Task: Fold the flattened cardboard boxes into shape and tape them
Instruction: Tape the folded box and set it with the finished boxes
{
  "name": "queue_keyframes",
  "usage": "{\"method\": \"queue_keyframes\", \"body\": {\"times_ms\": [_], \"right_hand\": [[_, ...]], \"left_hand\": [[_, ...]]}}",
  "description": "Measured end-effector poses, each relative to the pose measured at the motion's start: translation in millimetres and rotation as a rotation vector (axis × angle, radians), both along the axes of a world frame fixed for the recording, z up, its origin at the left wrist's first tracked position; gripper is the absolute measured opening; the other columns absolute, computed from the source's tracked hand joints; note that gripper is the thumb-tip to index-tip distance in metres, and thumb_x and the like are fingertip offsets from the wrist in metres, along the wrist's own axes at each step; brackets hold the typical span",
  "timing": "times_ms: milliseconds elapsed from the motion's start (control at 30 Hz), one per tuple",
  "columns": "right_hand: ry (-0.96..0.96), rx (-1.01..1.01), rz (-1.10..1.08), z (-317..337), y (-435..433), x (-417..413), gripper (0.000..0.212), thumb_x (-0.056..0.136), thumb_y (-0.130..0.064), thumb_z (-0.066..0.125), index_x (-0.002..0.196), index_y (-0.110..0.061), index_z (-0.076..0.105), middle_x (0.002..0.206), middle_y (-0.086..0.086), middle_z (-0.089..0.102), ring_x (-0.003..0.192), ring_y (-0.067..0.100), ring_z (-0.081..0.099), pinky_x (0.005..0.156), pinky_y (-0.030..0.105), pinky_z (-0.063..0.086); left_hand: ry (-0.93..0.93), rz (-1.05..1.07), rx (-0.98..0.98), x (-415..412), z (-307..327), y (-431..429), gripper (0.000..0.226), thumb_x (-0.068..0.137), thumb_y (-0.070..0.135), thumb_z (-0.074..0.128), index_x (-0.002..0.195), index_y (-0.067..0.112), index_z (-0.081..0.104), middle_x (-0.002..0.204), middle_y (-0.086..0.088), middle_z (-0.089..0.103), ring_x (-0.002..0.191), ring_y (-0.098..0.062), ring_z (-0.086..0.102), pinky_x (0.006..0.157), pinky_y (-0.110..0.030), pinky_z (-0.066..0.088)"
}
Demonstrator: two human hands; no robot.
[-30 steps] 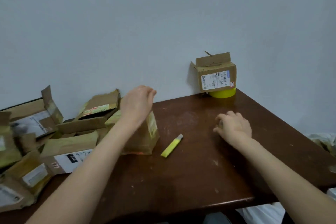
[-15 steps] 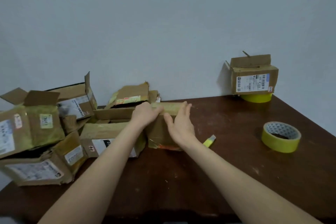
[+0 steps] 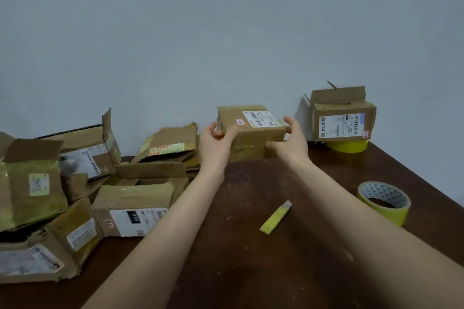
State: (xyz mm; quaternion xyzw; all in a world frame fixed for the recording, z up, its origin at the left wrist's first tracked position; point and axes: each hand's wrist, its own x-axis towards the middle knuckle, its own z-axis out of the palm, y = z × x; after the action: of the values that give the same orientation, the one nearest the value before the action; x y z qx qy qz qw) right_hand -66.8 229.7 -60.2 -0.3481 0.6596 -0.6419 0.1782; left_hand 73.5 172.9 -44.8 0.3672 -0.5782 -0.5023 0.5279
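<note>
Held box (image 3: 251,133): small brown carton with a shipping label, lifted off the table (image 3: 276,271), left of the tape roll (image 3: 384,202) and farther back, towards the wall. Left hand (image 3: 216,143) has its grip closed on the left end; right hand (image 3: 288,143) has its grip closed on the right end, fingers curled over the top corner.

Risks, as I judge them:
- It is held by the ends only. Used, creased cardboard could buckle under the squeeze, or an untaped seam could spring open.
- If one hand lets go to fetch the tape roll, the box could tip and drop.
- Yellow utility knife (image 3: 275,217) lies left of the tape roll, between the forearms. A grey tip shows; I cannot tell whether the blade is out. A lowered arm could catch it.
- Perched box (image 3: 344,118), behind the tape roll, sits on a second yellow roll (image 3: 347,145). A nudge could topple it.

Containers:
- Held box: visible faces closed, contents unseen.
- Perched box: rear flap up, dark slot on top, nothing visible inside.
- Pile of boxes (image 3: 75,183), far left of the tape roll: several with flaps open and crushed sides. Interiors are dark, contents cannot be told.
</note>
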Motion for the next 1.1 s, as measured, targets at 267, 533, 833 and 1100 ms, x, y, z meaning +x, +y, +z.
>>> {"method": "queue_keyframes", "body": {"times_ms": [267,533,833,1100], "right_hand": [[0.142,0.181,-0.183,-42,-42,-84,0.043,0.087,-0.008,0.067,0.125,-0.018,0.05,0.135,0.001,0.053,0.121,0.02,0.053,0.083,0.023,0.043],[0.377,0.583,0.018,-80,-102,-127,0.062,0.092,-0.011,0.05,0.15,-0.015,0.027,0.156,0.008,0.023,0.137,0.026,0.036,0.11,0.038,0.034],[0.309,0.601,-0.084,-87,-122,-126,0.04,0.094,-0.02,0.051,0.134,-0.022,0.046,0.144,0.011,0.036,0.126,0.031,0.045,0.1,0.038,0.04],[0.124,0.271,0.261,-40,-169,13,0.049,0.092,-0.037,0.058,0.131,-0.008,0.053,0.117,0.007,0.063,0.114,0.027,0.058,0.098,0.037,0.046]], "left_hand": [[-0.205,-0.105,-0.051,-109,-54,-61,0.047,0.081,-0.004,0.063,0.122,0.02,0.061,0.108,0.004,0.068,0.103,-0.012,0.062,0.092,-0.032,0.052],[-0.517,-0.342,0.033,-205,-96,-109,0.046,0.092,0.005,0.047,0.133,0.024,0.053,0.127,0.005,0.061,0.115,-0.014,0.056,0.103,-0.033,0.044],[-0.733,-0.257,-0.125,-182,-68,-111,0.05,0.092,-0.003,0.036,0.139,0.011,0.046,0.141,-0.007,0.05,0.131,-0.021,0.045,0.11,-0.03,0.034],[-0.923,0.051,-0.293,-42,25,-142,0.048,0.093,0.002,0.038,0.14,0.01,0.043,0.143,-0.008,0.046,0.132,-0.022,0.042,0.106,-0.028,0.032]]}}
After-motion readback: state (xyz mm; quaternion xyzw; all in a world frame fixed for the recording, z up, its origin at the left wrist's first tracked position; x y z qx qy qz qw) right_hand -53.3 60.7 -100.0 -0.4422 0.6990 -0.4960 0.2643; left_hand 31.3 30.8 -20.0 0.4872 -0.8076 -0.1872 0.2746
